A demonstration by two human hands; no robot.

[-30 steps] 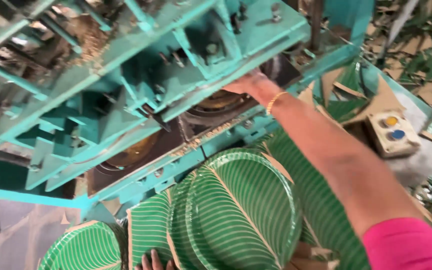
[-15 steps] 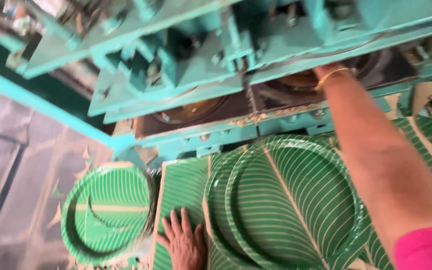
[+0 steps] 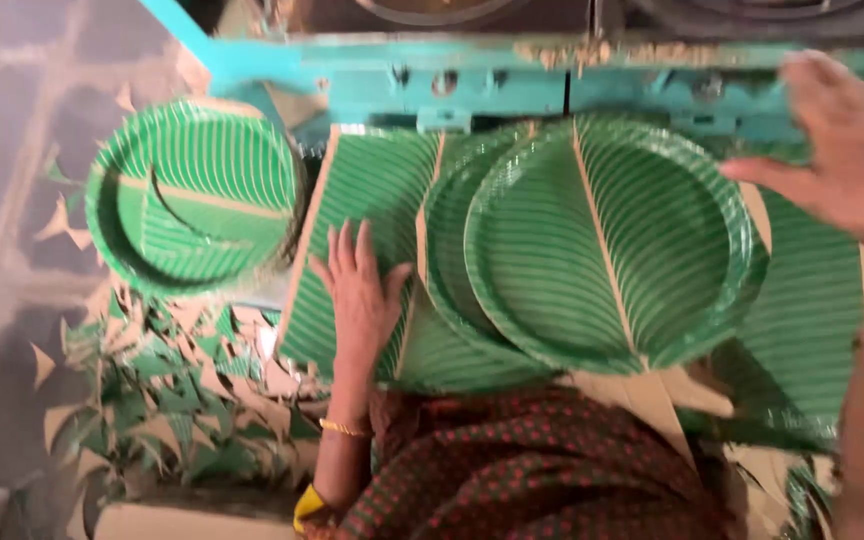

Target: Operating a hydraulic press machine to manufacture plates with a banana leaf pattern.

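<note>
Left hand (image 3: 362,290) is laid flat, fingers spread and empty, on a flat green sheet printed with pale leaf-vein stripes (image 3: 357,195) at about 9 o'clock from the centre of the view. Nothing is gripped there; the sheet is only pressed down.

Right hand (image 3: 842,150) is held open at 2 o'clock, fingers extended, nothing clasped. It is blurred, hovering just beside the rim of the round green pressed-paper plate with leaf pattern (image 3: 612,240). Whether the rim is touched cannot be told.

That plate is seen at centre, tilted, resting on a second similar plate (image 3: 447,235) that shows at its 9 o'clock edge. Both lean over further striped sheets (image 3: 812,300).

A teal-painted metal press frame (image 3: 512,75) is seen at 12 o'clock. A stack of finished green plates (image 3: 192,195) sits at 10 o'clock, above a litter of green paper offcuts (image 3: 152,370).

Risks, as judged:
- The tilted top plate may be slid off toward 6 o'clock if nudged, being unheld.
- The rim may be creased by a hurried one-sided grip.
- The sheet may be skewed if palm pressure is lifted unevenly.
- Fingers near the press frame may be pinched.
</note>
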